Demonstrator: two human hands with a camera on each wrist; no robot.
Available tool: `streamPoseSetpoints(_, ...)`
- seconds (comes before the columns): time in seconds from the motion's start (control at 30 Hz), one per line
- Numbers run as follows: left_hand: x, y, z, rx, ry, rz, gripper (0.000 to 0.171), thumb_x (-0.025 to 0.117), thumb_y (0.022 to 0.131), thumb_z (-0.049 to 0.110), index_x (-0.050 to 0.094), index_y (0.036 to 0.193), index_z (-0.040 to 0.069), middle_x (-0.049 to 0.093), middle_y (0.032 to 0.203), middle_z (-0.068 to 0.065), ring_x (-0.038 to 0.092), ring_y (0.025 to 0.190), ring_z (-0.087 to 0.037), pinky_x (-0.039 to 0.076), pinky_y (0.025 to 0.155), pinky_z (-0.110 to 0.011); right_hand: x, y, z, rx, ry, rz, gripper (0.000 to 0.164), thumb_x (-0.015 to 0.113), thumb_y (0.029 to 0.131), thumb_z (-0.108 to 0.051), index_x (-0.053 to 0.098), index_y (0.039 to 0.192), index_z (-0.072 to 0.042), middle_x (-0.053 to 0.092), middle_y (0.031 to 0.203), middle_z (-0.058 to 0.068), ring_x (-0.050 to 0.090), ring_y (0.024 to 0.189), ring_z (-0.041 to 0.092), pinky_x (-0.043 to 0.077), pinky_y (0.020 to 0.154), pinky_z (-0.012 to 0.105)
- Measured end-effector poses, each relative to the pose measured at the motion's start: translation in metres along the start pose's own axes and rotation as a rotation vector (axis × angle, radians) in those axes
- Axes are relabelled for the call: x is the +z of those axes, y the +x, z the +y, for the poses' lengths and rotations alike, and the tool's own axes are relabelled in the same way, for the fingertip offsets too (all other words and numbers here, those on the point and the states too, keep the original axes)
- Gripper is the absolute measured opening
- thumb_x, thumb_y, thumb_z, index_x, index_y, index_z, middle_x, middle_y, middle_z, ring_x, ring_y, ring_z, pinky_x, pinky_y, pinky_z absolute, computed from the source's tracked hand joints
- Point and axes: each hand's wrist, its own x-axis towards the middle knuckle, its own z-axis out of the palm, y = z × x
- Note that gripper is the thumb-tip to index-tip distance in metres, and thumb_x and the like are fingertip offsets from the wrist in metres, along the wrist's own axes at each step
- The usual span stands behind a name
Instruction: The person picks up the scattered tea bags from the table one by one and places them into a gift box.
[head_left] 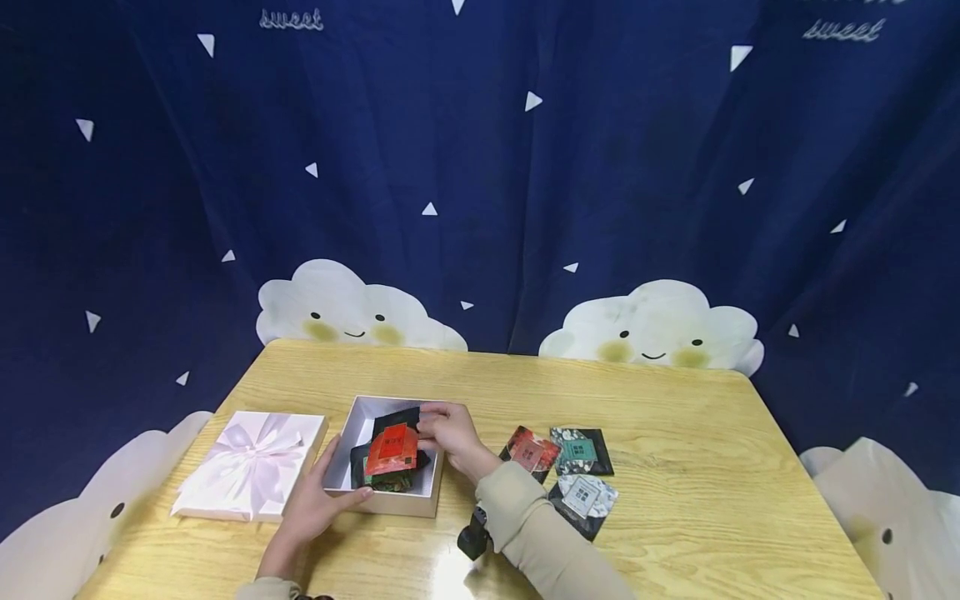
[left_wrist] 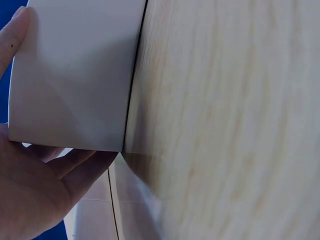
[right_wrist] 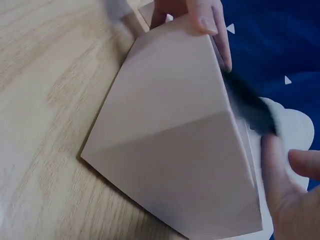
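Open box (head_left: 405,505): on the table (head_left: 697,483), holding a loose pile of packets.
Left hand (head_left: 313,507): grips the box's near-left corner, fingers along the side wall, thumb at the near rim; should this hold slacken, a push inside could skid the box.
Right hand (head_left: 452,433): fingertips at the black packet (head_left: 407,417) in the box; whether they pinch it cannot be told.
Red packet (head_left: 392,448): lies atop the pile; a tug on the black packet could make it slide.
Right sleeve (head_left: 525,517): passes beside three loose packets (head_left: 582,452); a careless withdrawal could sweep them.
Ribboned lid (head_left: 251,467): just left of the box; a leftward skid could jostle it.
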Motion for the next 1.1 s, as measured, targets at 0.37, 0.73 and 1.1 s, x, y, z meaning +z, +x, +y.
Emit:
streamPoseSetpoints(0.37, 0.0, -0.003, 0.0, 0.008, -0.016, 0.007, 0.098, 0.081, 0.065, 0.029, 0.026, 0.141, -0.002, 0.034, 0.137, -0.03, 0.034, 0.121, -0.05, 0.029, 0.096, -0.06, -0.026, 0.004, 0.012, -0.03, -0.031, -0.014, 0.038, 0.059, 0.078, 0.013, 0.051, 0.115, 0.016, 0.062, 0.087, 0.016, 0.065, 0.069, 0.018, 0.055, 0.067, 0.033)
streamPoseSetpoints(0.73, 0.0, -0.002, -0.004, 0.014, 0.001, 0.001, 0.1, 0.08, 0.066, 0.032, 0.024, 0.141, -0.003, 0.032, 0.138, -0.03, 0.032, 0.122, -0.049, 0.029, 0.096, -0.06, -0.073, -0.004, 0.018, -0.018, -0.118, 0.027, 0.04, 0.066, 0.078, 0.003, 0.052, 0.115, 0.011, 0.06, 0.083, 0.011, 0.065, 0.072, 0.021, 0.053, 0.073, 0.043)
streamPoseSetpoints(1.1, 0.0, 0.0, -0.002, 0.003, -0.004, -0.008, 0.101, 0.081, 0.065, 0.033, 0.024, 0.142, -0.002, 0.032, 0.138, -0.029, 0.031, 0.123, -0.047, 0.028, 0.097, -0.059, -0.123, -0.011, 0.034, 0.025, -0.236, 0.106, 0.049, 0.07, 0.077, -0.007, 0.051, 0.119, 0.009, 0.058, 0.075, 0.006, 0.061, 0.059, 0.02, 0.051, 0.054, 0.033)
